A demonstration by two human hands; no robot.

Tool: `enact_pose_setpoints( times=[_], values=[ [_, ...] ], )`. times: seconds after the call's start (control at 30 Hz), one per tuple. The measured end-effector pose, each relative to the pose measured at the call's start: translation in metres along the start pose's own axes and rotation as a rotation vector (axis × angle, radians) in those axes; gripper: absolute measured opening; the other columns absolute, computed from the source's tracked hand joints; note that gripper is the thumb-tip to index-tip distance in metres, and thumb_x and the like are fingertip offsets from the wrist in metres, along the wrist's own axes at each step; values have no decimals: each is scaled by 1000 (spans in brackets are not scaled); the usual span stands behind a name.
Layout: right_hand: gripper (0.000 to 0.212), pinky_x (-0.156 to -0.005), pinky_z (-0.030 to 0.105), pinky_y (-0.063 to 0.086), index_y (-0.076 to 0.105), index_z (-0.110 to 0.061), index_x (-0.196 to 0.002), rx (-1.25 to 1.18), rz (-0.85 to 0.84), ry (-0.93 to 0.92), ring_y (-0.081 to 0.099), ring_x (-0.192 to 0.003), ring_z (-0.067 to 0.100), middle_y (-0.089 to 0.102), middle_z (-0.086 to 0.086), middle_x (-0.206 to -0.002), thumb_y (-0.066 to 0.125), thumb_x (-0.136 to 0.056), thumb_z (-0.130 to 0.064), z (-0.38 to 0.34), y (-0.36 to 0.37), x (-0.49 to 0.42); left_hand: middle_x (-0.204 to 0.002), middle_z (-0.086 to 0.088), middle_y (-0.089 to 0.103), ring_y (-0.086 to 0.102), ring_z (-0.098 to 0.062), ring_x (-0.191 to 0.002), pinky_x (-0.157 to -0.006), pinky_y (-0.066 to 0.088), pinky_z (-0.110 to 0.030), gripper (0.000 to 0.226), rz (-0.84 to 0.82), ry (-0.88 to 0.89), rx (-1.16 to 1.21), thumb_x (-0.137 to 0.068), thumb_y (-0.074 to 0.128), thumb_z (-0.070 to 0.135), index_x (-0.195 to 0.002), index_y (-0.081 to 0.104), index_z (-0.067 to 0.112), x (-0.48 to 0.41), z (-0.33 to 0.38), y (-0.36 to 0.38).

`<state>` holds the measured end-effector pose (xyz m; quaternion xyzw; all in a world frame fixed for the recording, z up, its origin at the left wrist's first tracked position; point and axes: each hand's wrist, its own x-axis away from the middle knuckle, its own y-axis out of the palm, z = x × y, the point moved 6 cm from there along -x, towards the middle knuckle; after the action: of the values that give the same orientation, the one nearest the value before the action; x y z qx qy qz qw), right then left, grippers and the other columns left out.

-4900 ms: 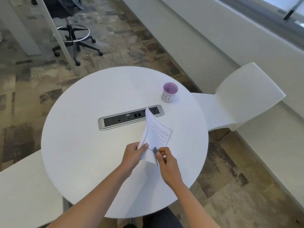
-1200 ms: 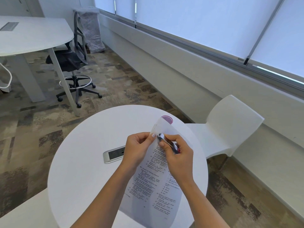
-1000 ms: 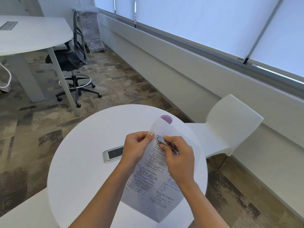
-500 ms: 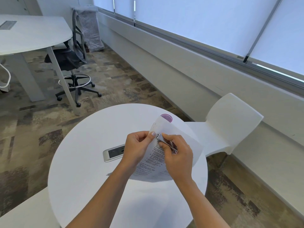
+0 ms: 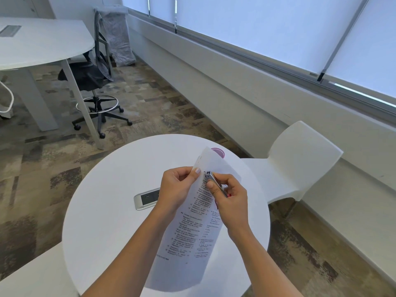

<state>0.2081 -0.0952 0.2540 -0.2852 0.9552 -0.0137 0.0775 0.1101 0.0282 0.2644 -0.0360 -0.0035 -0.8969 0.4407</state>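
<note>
A printed paper sheet (image 5: 188, 234) hangs above the round white table (image 5: 102, 221), held up by its top corner. My left hand (image 5: 177, 189) pinches that top edge between thumb and fingers. My right hand (image 5: 229, 198) grips a small metal stapler-like tool (image 5: 214, 182) whose tip sits at the sheet's top corner, right beside my left thumb. A purple-rimmed cup (image 5: 218, 152) stands behind the sheet, mostly hidden by it.
A silver power strip (image 5: 146, 199) is set into the table, partly behind my left hand. A white chair (image 5: 300, 161) stands to the right, a black office chair (image 5: 94, 76) and a white desk (image 5: 42, 41) at the far left. Windows line the wall.
The sheet's lower part, curled up half a second ago, now hangs down flat again. Both hands stay at the top corner. Since 4.9 s ago the sheet was lifted off the table.
</note>
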Motion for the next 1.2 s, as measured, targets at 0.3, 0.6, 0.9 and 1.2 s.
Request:
enact_pose_setpoints(
  times=[0.3,0.6,0.9,1.2],
  values=[
    [10,-53,20,51,68,-22,-96,-52,38,138,58,-57,5,70,-11,-77,64,-91,-29,31,-12,-6,-79,4,78,74,-27,-75,-79,59,-47,16,83,-19,-3,-91,68,32,-81,77,24,-11,-15,-11],
    [26,-50,21,33,63,-8,-86,-91,56,598,44,-53,11,51,-1,-63,65,-92,-33,133,-24,-18,-83,1,78,73,-25,-83,-76,57,-39,16,201,-52,-19,-91,68,28,-88,78,16,-19,-48,-39],
    [9,-45,24,32,57,-9,-87,113,78,887,46,-57,19,48,6,-73,61,-93,-15,238,-34,-3,-86,0,78,73,-26,-88,-82,56,-41,16,255,-121,-1,-90,68,29,-91,78,16,-21,-77,-59],
    [14,-55,25,32,62,-12,-102,389,-165,903,49,-68,18,57,4,-84,61,-91,-22,272,-30,-5,-84,-1,79,74,-25,-81,-76,59,-40,15,253,-146,33,-91,68,28,-91,78,17,-27,-85,-54]
  ],
)
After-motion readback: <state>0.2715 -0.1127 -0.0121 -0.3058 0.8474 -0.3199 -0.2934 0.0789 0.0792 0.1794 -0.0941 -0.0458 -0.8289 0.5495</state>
